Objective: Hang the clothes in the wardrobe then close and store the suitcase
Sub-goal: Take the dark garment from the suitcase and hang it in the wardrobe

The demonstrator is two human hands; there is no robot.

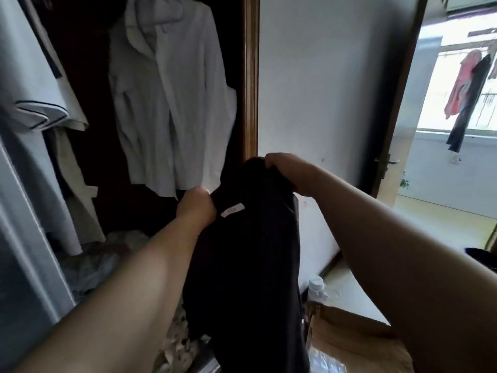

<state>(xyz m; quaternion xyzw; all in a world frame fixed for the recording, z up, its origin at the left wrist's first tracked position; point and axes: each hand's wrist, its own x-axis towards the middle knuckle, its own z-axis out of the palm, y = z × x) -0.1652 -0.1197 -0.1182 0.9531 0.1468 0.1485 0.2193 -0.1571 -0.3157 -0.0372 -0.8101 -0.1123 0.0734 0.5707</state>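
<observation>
Black fabric fills the near centre of the view: a dark, limp garment [247, 265] is held up by its top edge, and its lower part is cut off by the bottom of the frame. Its shape cannot be made out, since the folds are lost in shadow; only a small white label [233, 210] is seen near the upper edge. The left hand [197, 204] is closed on the garment's upper left corner, just beside the label, with the fingers [208, 208] curled into the cloth and mostly hidden by it. The right hand [285, 170] is clenched on the higher, bunched right part of the top edge, the fingertips tucked behind the fabric. Both forearms are cut off by the frame's lower corners.

Low on the right, crumpled brown paper or cardboard [357, 343] is seen behind the garment, and a small white object [317, 288] on the floor is too blurred to be identified. Low on the left, a patterned heap [177, 340] is partly hidden by the left forearm.

Further back, a white long-sleeved collared shirt [169, 103] is hung inside the dark open wardrobe [88, 76], its hanger cut off at the top. A white garment with dark stripes [40, 103] is hung at the left edge. At the far right, an open wooden door [395, 130] gives onto a bright room where clothes on a line [468, 87] are seen against a window.
</observation>
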